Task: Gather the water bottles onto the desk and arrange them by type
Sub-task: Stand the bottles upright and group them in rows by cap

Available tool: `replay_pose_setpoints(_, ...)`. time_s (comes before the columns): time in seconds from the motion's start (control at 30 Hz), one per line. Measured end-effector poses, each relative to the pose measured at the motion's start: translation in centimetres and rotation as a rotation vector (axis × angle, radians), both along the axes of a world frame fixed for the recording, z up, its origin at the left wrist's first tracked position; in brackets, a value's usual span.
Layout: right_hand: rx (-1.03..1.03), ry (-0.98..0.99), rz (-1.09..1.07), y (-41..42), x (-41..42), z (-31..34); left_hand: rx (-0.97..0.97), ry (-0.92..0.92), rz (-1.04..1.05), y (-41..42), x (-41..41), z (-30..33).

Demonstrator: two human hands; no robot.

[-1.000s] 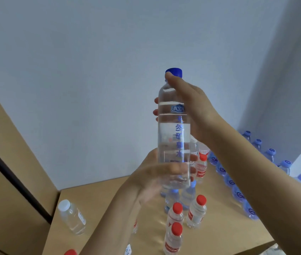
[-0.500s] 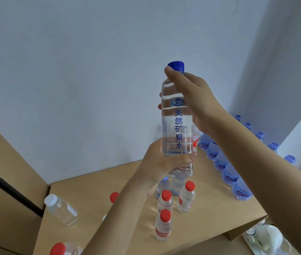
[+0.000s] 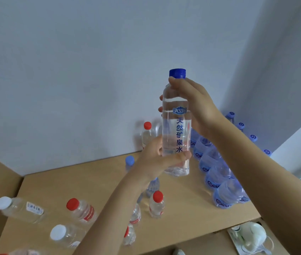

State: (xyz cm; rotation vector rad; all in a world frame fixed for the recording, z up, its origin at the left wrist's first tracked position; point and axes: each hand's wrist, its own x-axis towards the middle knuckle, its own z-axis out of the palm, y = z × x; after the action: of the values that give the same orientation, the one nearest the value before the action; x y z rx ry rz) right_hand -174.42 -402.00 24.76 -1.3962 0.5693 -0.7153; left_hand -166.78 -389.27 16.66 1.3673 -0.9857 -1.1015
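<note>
A tall clear bottle with a blue cap (image 3: 176, 129) and blue lettering is held upright in the air above the wooden desk (image 3: 94, 181). My right hand (image 3: 195, 105) grips its upper part just under the cap. My left hand (image 3: 157, 159) grips its lower part, thumb across the front. On the desk stand red-capped bottles (image 3: 156, 204), a row of blue-tinted bottles (image 3: 227, 194) along the right wall, and white-capped bottles (image 3: 20, 208) lying at the left.
Another red-capped bottle (image 3: 81, 209) lies tilted at the left. A small blue-capped bottle (image 3: 129, 161) stands behind my left arm. The white wall runs behind the desk. A white object with cords (image 3: 251, 236) lies below the desk's right front edge.
The view has tilted down, showing more of the desk and more bottles at the left. Both hands still hold the tall bottle upright; its lettering has turned to face me.
</note>
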Motion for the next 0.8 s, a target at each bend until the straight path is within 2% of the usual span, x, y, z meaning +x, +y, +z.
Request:
replay_pose_setpoints(0.27,-0.094,0.141,0.146,-4.9,-3.4,-7.8,0.109,-0.011,0.127,-5.1,-3.7,-6.9)
replay_pose_setpoints(0.4,-0.058,0.242,0.303,-6.0,-5.7,-12.9,0.276,-0.033,0.174,-6.7,-5.2,-12.4)
replay_pose_setpoints(0.47,-0.117,0.355,0.363,-6.7,-7.0,-15.2,0.364,-0.060,0.216,-7.1,-6.0,-15.3)
replay_pose_setpoints(0.6,-0.119,0.470,0.394,-7.1,-8.5,-19.0,0.474,-0.067,0.270,-8.1,-7.2,-19.8)
replay_pose_setpoints(0.8,-0.151,0.521,0.366,-7.9,-9.2,-22.3,0.507,-0.116,0.326,-10.1,-7.9,-23.7)
